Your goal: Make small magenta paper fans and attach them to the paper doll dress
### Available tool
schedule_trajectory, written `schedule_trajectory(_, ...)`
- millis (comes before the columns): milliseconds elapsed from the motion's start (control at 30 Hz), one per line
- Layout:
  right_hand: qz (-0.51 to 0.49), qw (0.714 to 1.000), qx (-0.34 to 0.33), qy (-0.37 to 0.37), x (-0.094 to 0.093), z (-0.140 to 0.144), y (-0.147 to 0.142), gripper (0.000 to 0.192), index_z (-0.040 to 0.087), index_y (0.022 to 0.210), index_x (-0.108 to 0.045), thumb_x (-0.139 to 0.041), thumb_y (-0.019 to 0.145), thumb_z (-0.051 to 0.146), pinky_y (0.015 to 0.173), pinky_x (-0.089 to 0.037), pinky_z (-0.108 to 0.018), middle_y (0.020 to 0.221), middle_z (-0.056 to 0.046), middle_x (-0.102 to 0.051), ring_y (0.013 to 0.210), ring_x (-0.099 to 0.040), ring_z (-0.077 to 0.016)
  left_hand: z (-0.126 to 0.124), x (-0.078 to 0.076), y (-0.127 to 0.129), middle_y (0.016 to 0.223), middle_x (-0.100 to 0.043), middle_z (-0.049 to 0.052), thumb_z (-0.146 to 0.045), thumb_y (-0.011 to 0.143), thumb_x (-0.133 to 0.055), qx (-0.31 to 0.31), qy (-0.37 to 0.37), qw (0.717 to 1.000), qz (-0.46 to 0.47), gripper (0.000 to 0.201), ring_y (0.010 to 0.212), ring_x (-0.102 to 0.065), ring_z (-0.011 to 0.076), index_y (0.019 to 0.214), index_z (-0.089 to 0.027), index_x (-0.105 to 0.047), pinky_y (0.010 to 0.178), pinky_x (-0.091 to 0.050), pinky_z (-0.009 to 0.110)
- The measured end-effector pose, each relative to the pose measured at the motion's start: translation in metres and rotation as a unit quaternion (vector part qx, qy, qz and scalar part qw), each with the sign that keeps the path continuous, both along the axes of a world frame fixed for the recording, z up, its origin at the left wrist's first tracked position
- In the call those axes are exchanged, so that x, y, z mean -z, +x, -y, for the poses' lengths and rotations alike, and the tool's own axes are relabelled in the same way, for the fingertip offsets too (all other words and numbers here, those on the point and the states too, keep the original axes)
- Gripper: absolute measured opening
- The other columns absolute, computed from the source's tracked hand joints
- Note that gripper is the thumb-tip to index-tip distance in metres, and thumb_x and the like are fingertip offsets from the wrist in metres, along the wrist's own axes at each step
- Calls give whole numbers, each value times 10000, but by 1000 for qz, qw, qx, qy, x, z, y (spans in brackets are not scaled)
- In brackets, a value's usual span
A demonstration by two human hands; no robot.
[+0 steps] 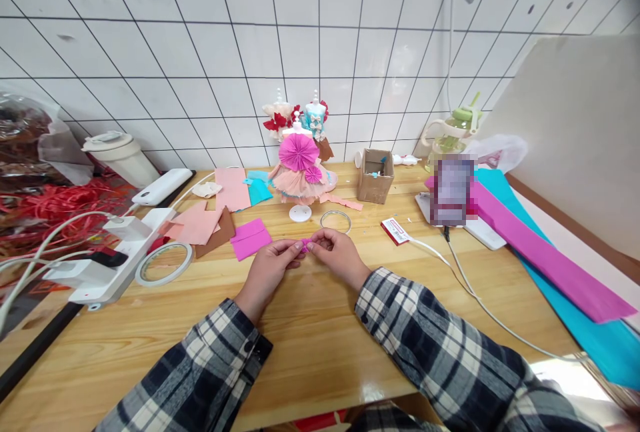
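Both hands, left hand (270,267) & right hand (336,255), pinched shut on a small pink paper piece (305,245) held just above the table (310,325), w/ pink paper sheet (250,238) & tape ring (335,221) near, paper dress model (299,172) behind.

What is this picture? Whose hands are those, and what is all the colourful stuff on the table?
The camera sits on a person's head and looks down, so you see their own two arms in checked sleeves. The left hand and the right hand pinch a small pink paper piece between their fingertips. They work over a wooden table. Behind the hands stands a little doll stand wearing a pink paper dress. Near it lie pink paper sheets, a tape roll, a small cardboard box and long strips of pink and blue paper on the right.
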State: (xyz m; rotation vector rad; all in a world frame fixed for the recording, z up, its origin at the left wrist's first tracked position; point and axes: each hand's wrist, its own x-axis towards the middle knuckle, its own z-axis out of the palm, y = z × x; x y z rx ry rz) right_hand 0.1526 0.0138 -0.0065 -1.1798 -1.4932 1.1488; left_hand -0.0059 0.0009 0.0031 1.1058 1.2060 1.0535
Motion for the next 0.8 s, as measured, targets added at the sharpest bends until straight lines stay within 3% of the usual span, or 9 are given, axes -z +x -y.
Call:
schedule_trajectory(267,-1,1000,6,-9,7,-5,3,213,161,772,-595,-606,732,370,560,-389,-219,665,23,-550,587,-452,-91,-1,-5,-5,939,-718,92,-500,677,-700,14,34,995,-90,497,846,-647,215,1030,-150,-683,701,-511,303)
schedule_trajectory(433,-12,1000,-6,-20,5,-4,2,219,163,747,-586,-608,730,380,561,-388,-219,651,29,-538,583,-449,-90,-3,-9,-7,867,-734,78,-491,662,-706,28,76,985,-154,374,810,-656,223,828,-156,-719,764,-502,317)
schedule_trajectory(667,-19,999,-21,-15,4,-1,0,259,162,909,-607,-635,726,343,626,-435,-228,782,3,-603,658,-521,-96,-1,-9,-6,839,-737,70,-484,697,-666,36,111,972,-206,349,782,-659,223,818,-161,-722,747,-502,311)
schedule_trajectory(800,-9,999,-37,-23,9,-3,-1,245,163,850,-624,-670,707,356,633,-450,-237,743,2,-612,662,-537,-106,-1,-10,-6,826,-738,65,-481,708,-645,35,118,968,-220,340,773,-660,219,807,-165,-723,741,-501,306)
